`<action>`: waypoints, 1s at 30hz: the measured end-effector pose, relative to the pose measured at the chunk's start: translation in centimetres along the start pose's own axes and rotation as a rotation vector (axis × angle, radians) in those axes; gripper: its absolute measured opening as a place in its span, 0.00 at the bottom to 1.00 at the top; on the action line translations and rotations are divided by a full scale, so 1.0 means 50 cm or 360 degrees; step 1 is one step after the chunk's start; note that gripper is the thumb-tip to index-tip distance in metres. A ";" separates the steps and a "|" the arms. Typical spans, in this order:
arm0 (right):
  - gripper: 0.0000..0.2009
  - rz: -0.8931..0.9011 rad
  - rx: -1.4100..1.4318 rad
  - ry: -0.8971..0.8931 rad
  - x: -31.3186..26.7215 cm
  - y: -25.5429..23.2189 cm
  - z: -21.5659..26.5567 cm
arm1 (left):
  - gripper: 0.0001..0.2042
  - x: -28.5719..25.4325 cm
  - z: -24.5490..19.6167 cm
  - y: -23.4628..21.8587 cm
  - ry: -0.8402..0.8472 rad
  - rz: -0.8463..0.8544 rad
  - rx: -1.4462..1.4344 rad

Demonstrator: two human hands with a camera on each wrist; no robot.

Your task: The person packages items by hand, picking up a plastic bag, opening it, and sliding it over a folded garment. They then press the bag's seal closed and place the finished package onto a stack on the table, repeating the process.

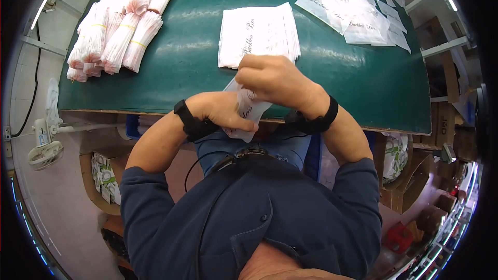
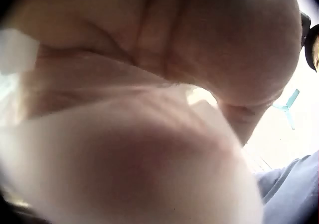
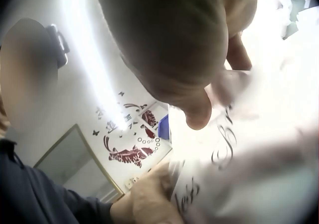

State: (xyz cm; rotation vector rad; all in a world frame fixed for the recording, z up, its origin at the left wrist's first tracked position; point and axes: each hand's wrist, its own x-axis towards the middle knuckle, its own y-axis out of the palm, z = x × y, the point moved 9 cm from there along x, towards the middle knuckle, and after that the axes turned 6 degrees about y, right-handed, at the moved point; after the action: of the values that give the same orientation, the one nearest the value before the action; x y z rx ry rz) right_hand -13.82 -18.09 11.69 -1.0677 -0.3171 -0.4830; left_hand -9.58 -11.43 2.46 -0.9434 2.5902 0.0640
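Observation:
Near the table's front edge, a translucent plastic bag (image 1: 250, 110) printed with dark script hangs between both hands. My left hand (image 1: 223, 109) grips its lower part, with the thumb lying across the front. At its upper end, my right hand (image 1: 277, 80) pinches the bag with curled fingers. Close up in the right wrist view, the lettering on the bag (image 3: 234, 169) runs beside the right thumb. The bag (image 2: 124, 169) fills the lower left wrist view, blurred, below the left palm. Just beyond the hands lies a neat stack of printed bags (image 1: 259, 31).
Bundles of bags (image 1: 122, 28) tied with yellow bands are piled at the table's far left. Loose printed bags (image 1: 358, 18) spread over the far right of the green table (image 1: 197, 36). A small fan (image 1: 45, 150) stands at left, and cardboard boxes (image 1: 443, 124) at right.

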 end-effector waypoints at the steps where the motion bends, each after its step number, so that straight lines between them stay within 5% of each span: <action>1: 0.08 -0.0138 0.0098 0.0130 0.003 -0.016 -0.019 | 0.24 0.002 0.008 -0.016 -0.0024 -0.0091 0.0059; 7: 0.08 -0.0283 0.0265 0.0437 -0.040 0.007 -0.092 | 0.20 -0.005 0.046 -0.040 0.0042 -0.0327 -0.0191; 11: 0.08 -0.0385 -0.0034 0.0077 -0.007 -0.033 -0.032 | 0.24 0.022 0.056 0.007 -0.0032 -0.0069 -0.0362; 14: 0.09 -0.0220 -0.0028 -0.0285 0.027 -0.017 0.035 | 0.26 0.023 -0.009 0.064 0.0484 -0.0020 0.0285; 19: 0.10 -0.0309 -0.0095 -0.0143 0.025 -0.039 -0.007 | 0.28 0.031 0.016 0.039 0.0185 -0.0024 0.0062; 23: 0.07 -0.0199 -0.0144 -0.0008 0.004 -0.048 -0.066 | 0.31 0.018 -0.061 0.006 0.0628 -0.0068 0.0141; 26: 0.04 -0.0533 0.0116 0.0450 -0.040 -0.135 -0.193 | 0.28 -0.016 -0.076 -0.099 0.0863 -0.0726 -0.0303; 28: 0.08 -0.0799 -0.0026 0.0907 -0.109 -0.227 -0.320 | 0.23 -0.093 -0.091 -0.192 0.1198 -0.1473 -0.0593; 29: 0.11 -0.1006 -0.0080 0.1164 -0.151 -0.289 -0.399 | 0.23 -0.092 -0.074 -0.224 0.1200 -0.1480 -0.0588; 30: 0.11 -0.1124 -0.0188 0.1378 -0.203 -0.349 -0.481 | 0.25 -0.103 -0.021 -0.279 0.0988 -0.1780 -0.0327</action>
State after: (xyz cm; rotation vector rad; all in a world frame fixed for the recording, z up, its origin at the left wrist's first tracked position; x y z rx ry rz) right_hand -31.18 -44.15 9.23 -0.7434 0.1264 -1.5464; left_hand 2.43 -19.25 6.51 -2.6613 2.1117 -0.3102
